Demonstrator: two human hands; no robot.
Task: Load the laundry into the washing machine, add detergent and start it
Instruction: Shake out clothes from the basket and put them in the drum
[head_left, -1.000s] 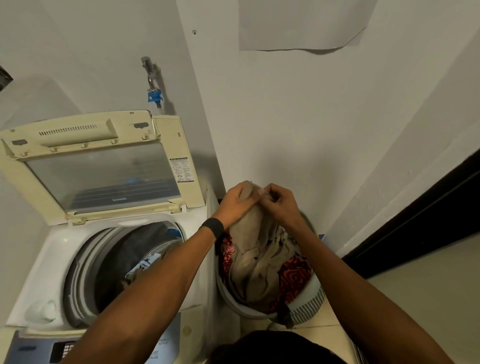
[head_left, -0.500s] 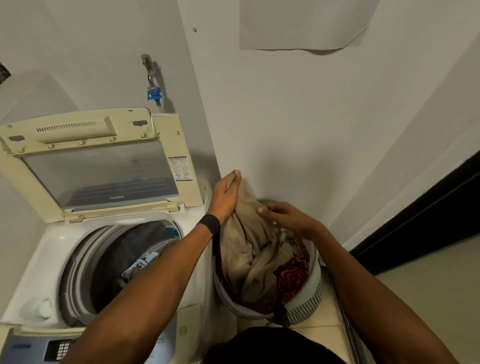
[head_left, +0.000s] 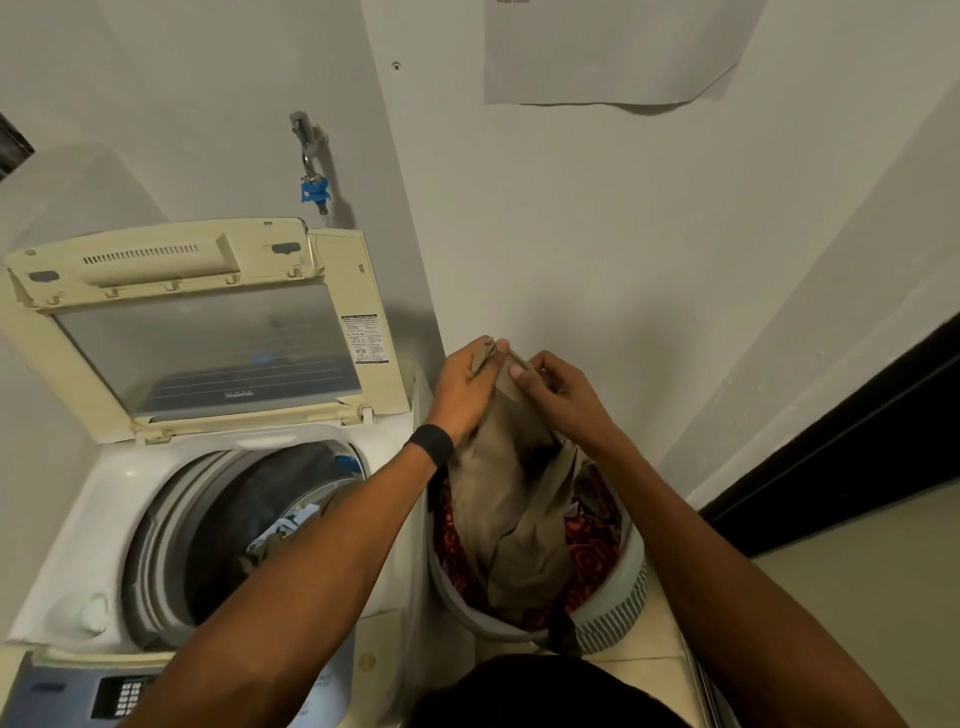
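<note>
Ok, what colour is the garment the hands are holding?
Plain beige garment, seen best in the head view.

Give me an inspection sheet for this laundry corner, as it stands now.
Surface: tiled floor; basket stands on it, right of the washer.
Job's things: lid up; clothes inside the washer; beige garment half out of the basket, over red cloth; no detergent seen.
Clutter: nothing seen.
Hands: left hand and right hand both pinch the garment's top edge.
Cables: nothing seen.
Surroundings: tap and paper on the wall.
</note>
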